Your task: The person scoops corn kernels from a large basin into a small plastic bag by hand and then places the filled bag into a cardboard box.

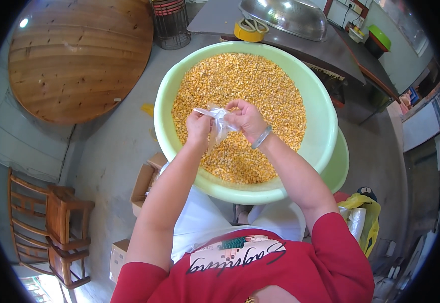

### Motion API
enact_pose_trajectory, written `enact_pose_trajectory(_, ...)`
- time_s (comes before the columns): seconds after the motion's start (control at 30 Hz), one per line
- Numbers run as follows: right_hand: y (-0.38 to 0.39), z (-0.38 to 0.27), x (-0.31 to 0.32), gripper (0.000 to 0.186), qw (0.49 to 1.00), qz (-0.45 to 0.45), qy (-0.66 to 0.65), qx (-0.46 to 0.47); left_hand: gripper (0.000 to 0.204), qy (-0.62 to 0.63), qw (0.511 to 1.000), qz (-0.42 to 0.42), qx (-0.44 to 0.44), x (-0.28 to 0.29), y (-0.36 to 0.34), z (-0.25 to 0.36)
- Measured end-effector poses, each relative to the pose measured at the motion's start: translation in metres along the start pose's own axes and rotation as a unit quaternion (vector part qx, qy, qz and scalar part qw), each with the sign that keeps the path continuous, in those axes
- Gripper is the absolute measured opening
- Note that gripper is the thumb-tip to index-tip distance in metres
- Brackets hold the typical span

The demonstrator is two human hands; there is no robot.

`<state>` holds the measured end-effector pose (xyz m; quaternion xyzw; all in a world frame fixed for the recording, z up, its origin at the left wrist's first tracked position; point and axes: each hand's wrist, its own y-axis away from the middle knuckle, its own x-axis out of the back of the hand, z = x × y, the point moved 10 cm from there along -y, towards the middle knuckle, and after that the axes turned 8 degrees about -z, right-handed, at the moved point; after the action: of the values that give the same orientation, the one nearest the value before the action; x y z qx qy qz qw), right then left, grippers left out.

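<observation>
Pinching one crumpled piece of clear plastic (221,122), I have my left grip (198,126) closed on its left side and my right grip (247,122) closed on its right. It sits between them, neither nearer, over the corn (240,76) in one big green tub (326,121). It's too scrunched to tell its long way. I count one more green tub below (340,161), and one yellow tape roll (244,35) by the desk (212,21).

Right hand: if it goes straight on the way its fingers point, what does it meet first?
The plastic bag, which the right hand pinches; just past it, probably the left hand. Height above the corn is hard to judge here.
</observation>
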<state>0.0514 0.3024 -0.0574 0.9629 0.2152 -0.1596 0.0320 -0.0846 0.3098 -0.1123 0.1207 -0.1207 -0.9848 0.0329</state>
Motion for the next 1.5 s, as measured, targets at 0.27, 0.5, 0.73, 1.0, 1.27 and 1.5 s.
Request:
enact_pose_trajectory(0.27, -0.004, 0.014, 0.060, 0.026, 0.944, 0.190, 0.269, -0.038, 0.007, 0.182, 0.975, -0.124, -0.001, -0.027, 0.002, 0.008)
enact_pose_trajectory(0.5, -0.003, -0.026, 0.049, 0.018, 0.823, 0.163, 0.544, 0.028, 0.016, -0.427, 0.894, -0.029, -0.132, -0.026, 0.014, 0.027)
enact_pose_trajectory(0.73, -0.005, 0.022, 0.023, 0.029, 0.807, 0.015, 0.582, -0.098, 0.017, -0.278, 0.946, 0.013, -0.167, -0.011, 0.009, 0.031)
enact_pose_trajectory(1.0, 0.003, 0.024, 0.094, 0.015, 0.918, 0.169, 0.315, -0.173, 0.010, 0.018, 0.982, 0.081, -0.169, 0.019, 0.011, 0.040)
enact_pose_trajectory(1.27, 0.003, 0.033, 0.072, 0.020, 0.974, 0.116, 0.056, -0.184, 0.015, 0.263, 0.957, 0.118, 0.015, 0.029, 0.000, -0.012)
enact_pose_trajectory(1.5, -0.011, -0.005, 0.066, 0.046, 0.965, 0.068, 0.251, 0.022, 0.024, -0.096, 0.984, 0.093, -0.118, 0.028, -0.001, 0.026)
